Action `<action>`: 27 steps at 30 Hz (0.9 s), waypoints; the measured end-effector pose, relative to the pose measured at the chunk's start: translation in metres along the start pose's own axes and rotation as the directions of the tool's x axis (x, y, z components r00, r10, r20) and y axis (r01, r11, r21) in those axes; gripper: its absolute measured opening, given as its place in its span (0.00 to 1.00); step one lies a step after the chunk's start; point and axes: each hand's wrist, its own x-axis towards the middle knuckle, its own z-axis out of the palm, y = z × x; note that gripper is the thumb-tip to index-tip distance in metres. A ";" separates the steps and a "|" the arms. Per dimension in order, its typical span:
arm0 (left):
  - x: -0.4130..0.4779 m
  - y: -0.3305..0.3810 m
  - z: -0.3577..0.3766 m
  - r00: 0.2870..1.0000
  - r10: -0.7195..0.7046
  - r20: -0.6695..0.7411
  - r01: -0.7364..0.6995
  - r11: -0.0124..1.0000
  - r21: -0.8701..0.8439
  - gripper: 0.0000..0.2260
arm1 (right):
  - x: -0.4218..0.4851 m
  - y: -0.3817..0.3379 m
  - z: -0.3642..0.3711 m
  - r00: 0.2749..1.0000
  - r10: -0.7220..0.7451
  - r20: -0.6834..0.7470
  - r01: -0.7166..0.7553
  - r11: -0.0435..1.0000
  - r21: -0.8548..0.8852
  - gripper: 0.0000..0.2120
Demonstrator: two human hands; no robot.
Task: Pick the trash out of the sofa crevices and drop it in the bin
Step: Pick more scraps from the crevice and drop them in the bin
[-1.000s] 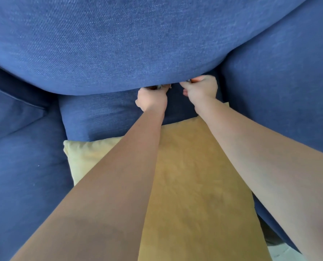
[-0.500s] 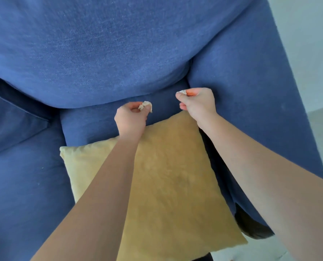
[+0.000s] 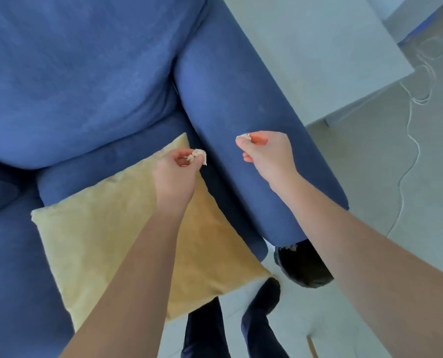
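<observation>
My left hand (image 3: 175, 174) pinches a small crumpled scrap of pale paper (image 3: 197, 155) above the top corner of the yellow cushion. My right hand (image 3: 268, 153) pinches another small pale scrap (image 3: 243, 136) over the blue sofa's armrest (image 3: 241, 99). Both hands are lifted clear of the crevice between the back cushion and the seat. The dark bin (image 3: 300, 267) stands on the floor below the front end of the armrest, partly hidden by the armrest and my right forearm.
A yellow cushion (image 3: 106, 244) lies on the blue sofa seat (image 3: 11, 267). My legs in dark trousers (image 3: 210, 329) stand at the sofa's front. A white table (image 3: 318, 52) and a loose white cord (image 3: 416, 140) lie to the right on the pale floor.
Both hands pulled out of the crevice, each with a scrap, and drew back toward me and rightward. The view swung right, bringing the armrest end, floor and bin into sight.
</observation>
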 end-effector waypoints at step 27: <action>-0.263 -0.049 0.262 0.874 0.032 0.485 -0.233 0.903 0.360 0.05 | -0.133 0.300 -0.268 0.871 0.443 -0.212 -0.397 0.889 0.228 0.06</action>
